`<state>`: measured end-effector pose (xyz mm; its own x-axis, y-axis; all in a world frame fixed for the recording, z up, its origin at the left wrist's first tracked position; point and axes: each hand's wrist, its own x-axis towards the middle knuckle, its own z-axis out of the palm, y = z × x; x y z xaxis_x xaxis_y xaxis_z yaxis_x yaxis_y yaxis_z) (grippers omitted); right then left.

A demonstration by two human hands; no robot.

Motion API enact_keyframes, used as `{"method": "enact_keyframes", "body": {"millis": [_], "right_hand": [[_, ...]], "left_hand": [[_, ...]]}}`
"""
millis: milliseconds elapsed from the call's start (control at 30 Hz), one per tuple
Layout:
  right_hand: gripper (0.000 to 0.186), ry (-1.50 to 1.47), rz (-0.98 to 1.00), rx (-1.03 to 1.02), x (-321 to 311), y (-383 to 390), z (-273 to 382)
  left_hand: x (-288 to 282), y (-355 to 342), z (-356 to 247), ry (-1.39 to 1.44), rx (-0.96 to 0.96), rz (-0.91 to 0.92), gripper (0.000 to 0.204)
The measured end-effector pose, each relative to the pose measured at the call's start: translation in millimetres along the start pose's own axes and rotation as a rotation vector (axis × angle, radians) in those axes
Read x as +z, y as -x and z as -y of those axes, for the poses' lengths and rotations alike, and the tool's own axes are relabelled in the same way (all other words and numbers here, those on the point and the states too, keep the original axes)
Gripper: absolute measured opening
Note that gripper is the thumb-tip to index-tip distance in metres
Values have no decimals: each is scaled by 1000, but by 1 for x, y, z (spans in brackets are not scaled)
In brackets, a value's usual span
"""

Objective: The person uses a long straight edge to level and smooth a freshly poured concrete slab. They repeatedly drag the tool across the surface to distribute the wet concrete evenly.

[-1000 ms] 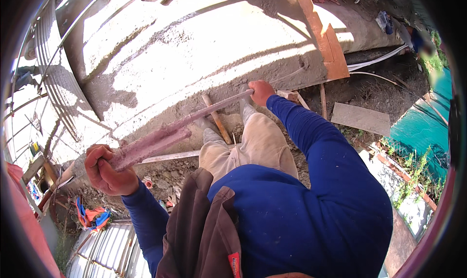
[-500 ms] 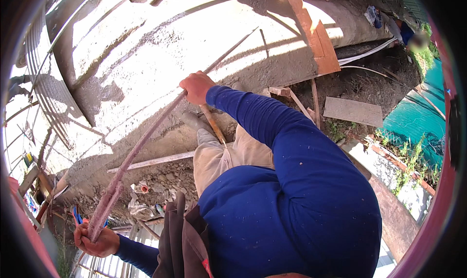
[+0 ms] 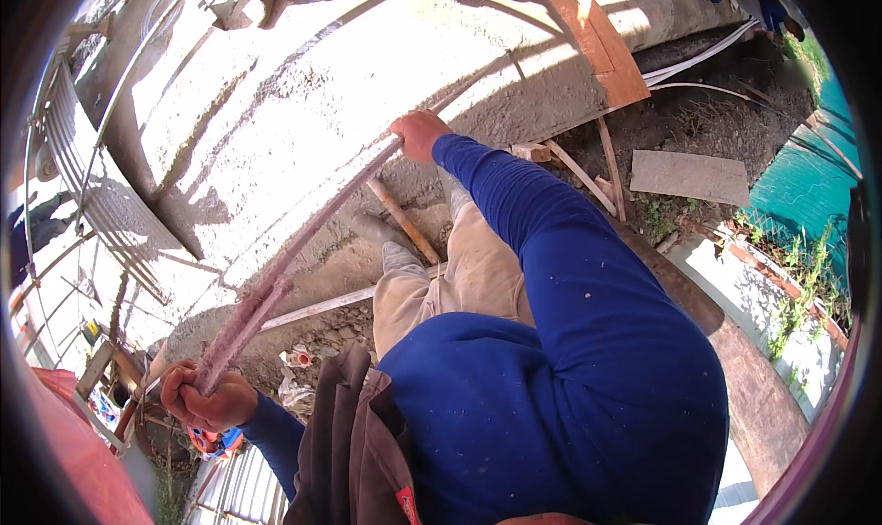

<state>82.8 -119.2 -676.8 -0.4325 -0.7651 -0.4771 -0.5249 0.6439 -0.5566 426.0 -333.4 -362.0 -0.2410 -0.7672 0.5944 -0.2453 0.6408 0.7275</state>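
Observation:
A long, thin, pinkish-brown pole slants across in front of me, rough and doubled at its near, thicker end. My left hand is closed around that near end at the lower left. Farther up, my right hand grips the shaft with the arm stretched forward. Beyond it, the thin far end lies over the wet-looking grey concrete; whether it touches the surface I cannot tell. Below the shaft, a short wooden stake leans by my boot.
An orange-brown board lies at the slab's far right. Corrugated sheeting curves along the left. A grey plank rests on soil near green netting. Another person is at the far right. Litter lies on the dirt.
Both hands have moved forward and a little to the right, pushing the pole farther out over the concrete. The view has shifted slightly. Both hands keep their grip.

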Motion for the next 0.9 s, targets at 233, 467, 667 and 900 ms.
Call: {"method": "enact_keyframes", "body": {"millis": [233,467,667,900], "right_hand": [[11,-44,-289,35,19,57,-26],[11,-176,-428,-9,17,105,65],[9,-355,-336,-114,-1,125,118],[16,-285,-438,-29,-7,125,43]], "left_hand": [[24,-43,-4,114,81,158,23],[-28,-149,-23,-87,194,268,26],[-79,-215,-52,42,383,265,31],[-2,-158,-101,-49,540,230,33]]}}
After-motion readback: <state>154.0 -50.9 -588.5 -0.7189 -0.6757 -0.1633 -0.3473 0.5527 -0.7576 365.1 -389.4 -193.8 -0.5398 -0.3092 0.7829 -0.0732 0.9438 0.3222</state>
